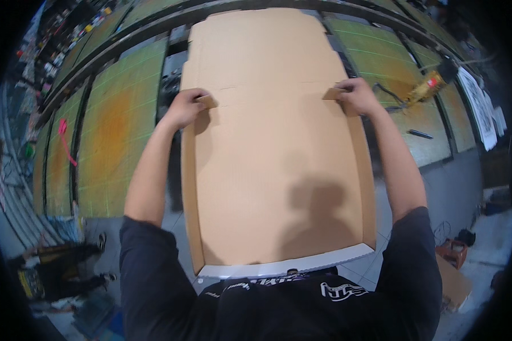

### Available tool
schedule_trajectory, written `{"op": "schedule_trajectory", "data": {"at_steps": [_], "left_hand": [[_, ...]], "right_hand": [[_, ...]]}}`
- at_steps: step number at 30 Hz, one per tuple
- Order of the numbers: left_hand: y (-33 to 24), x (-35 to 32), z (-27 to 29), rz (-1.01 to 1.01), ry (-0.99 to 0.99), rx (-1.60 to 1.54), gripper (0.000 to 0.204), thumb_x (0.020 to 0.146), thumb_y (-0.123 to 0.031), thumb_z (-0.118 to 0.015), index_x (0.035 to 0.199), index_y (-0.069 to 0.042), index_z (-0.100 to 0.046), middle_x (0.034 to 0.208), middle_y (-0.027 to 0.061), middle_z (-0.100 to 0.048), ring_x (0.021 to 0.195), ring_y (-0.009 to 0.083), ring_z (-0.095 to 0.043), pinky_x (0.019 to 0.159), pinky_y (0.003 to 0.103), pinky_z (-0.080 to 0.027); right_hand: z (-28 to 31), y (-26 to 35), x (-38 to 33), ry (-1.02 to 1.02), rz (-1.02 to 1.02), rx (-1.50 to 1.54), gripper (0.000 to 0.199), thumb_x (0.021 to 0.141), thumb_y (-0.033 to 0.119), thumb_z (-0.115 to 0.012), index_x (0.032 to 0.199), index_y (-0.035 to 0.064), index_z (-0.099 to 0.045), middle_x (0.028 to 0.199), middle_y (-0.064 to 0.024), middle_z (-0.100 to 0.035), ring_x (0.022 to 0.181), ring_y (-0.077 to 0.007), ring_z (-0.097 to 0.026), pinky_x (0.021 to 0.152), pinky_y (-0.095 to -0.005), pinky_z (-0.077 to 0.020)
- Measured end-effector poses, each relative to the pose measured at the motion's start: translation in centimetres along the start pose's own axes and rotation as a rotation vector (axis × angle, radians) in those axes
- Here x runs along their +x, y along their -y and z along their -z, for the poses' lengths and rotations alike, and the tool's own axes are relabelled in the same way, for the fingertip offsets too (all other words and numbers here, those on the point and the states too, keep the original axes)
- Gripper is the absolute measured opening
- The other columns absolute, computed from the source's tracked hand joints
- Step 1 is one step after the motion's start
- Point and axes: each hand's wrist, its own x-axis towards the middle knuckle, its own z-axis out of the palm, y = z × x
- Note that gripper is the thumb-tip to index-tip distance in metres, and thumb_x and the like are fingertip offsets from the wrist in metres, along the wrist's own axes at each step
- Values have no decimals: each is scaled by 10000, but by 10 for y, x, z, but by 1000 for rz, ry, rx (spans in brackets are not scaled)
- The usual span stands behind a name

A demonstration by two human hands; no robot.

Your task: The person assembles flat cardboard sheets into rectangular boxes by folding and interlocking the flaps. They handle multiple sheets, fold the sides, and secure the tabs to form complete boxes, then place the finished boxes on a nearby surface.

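head view: shallow brown cardboard box [279, 142], white-edged, left hand [187, 108] and right hand [359, 96] apparently pinched tight on its flaps [209, 102]

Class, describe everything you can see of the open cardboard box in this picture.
The cardboard box looks brown inside, with a whitish near wall beside the person's torso. It lies open: side walls stand up, and the far panel extends outward, unfolded. The left hand holds a small flap, the right hand another opposite. A shadow falls on the base.
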Motion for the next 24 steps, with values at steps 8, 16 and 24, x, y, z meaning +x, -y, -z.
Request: {"op": "schedule_trajectory", "data": {"at_steps": [8, 16, 24], "left_hand": [[32, 63, 32, 347, -321, -392, 355, 798, -281, -656, 988, 17, -639, 995, 86, -645, 902, 158, -590, 809, 279, -448], [67, 94, 15, 469, -346, -482, 159, 770, -100, -689, 875, 13, -651, 842, 86, -662, 722, 178, -617, 678, 318, -482], [53, 67, 75, 255, -217, -937, 324, 790, -125, -620, 1081, -42, -502, 1018, 115, -590, 913, 247, -600, 787, 482, -492]], "right_hand": [[33, -46, 70, -217, -205, -45, 523, 753, 407, -654, 993, -57, -639, 970, -182, -655, 916, -273, -630, 814, -343, -473], [20, -13, 98, -220, -436, 5, 472, 642, 213, -791, 975, -80, -630, 975, -184, -649, 870, -260, -638, 750, -352, -491], [50, 2, 98, -129, -144, 660, 346, 712, 71, -734, 986, -81, -588, 889, -136, -630, 832, -204, -617, 704, -306, -491]]}}
